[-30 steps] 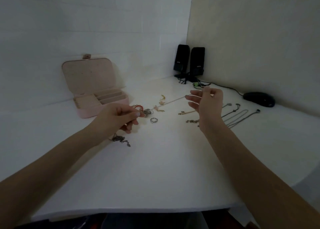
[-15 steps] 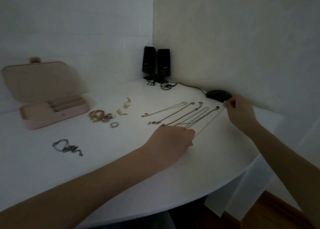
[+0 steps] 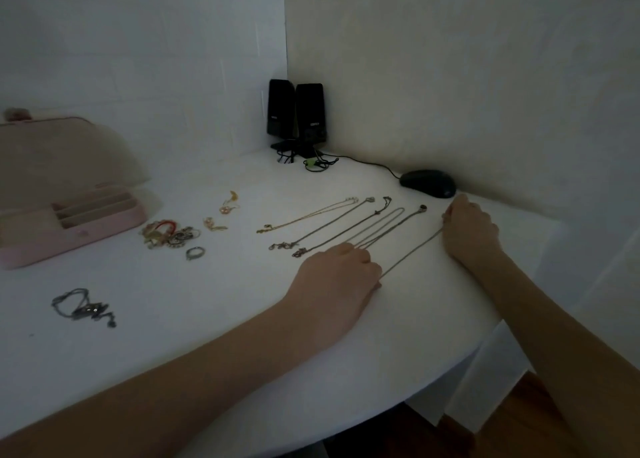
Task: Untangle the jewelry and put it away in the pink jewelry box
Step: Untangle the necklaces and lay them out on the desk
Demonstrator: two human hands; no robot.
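Observation:
A thin chain necklace [image 3: 412,254] lies stretched straight on the white table between my two hands. My left hand [image 3: 337,273] holds its near end with curled fingers, knuckles up. My right hand [image 3: 469,229] pinches its far end, close to the mouse. Several other necklaces [image 3: 332,227] lie side by side just left of it. A tangle of rings and bracelets [image 3: 169,234] and a single ring [image 3: 195,252] sit near the open pink jewelry box [image 3: 72,230] at the far left. Small gold earrings [image 3: 221,215] lie behind the tangle. A dark chain [image 3: 85,308] lies at the near left.
Two black speakers [image 3: 296,116] stand in the wall corner with cables. A black mouse [image 3: 427,183] sits by the right wall, next to my right hand. The table's curved front edge [image 3: 450,367] runs near right, with wooden floor below.
A second ago both hands held the chain up near the tangle. They carried it right and laid it down straight beside the other necklaces. The view swung right.

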